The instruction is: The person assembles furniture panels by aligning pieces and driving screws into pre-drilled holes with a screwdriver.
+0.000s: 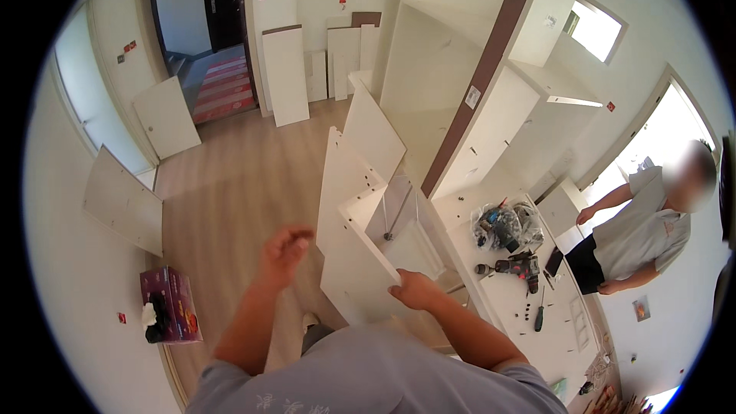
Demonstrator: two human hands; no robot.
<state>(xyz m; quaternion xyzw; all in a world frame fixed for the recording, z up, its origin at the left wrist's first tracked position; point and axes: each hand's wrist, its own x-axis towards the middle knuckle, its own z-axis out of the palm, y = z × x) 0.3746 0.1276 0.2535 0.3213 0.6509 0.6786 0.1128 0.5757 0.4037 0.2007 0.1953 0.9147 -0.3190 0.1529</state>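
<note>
My right hand [414, 290] grips the top edge of a white cabinet panel [360, 276] that stands tilted in front of me. My left hand [282, 254] is in the air left of the panels, apart from them; its fingers are loosely bent, with nothing visible in them. Just beyond, more white panels [372, 134] stand together at angles, with small dark fittings on one edge. A thin metal rod [397, 218] shows between the boards.
On the white worktop [502, 303] at right lie a cordless drill [521, 267], a screwdriver [540, 318], bagged hardware [502, 224] and small screws. Another person [640, 222] stands beyond it. A tall cabinet frame [487, 69] rises ahead. Loose boards [285, 77] lean on walls; a purple box [175, 303] sits left.
</note>
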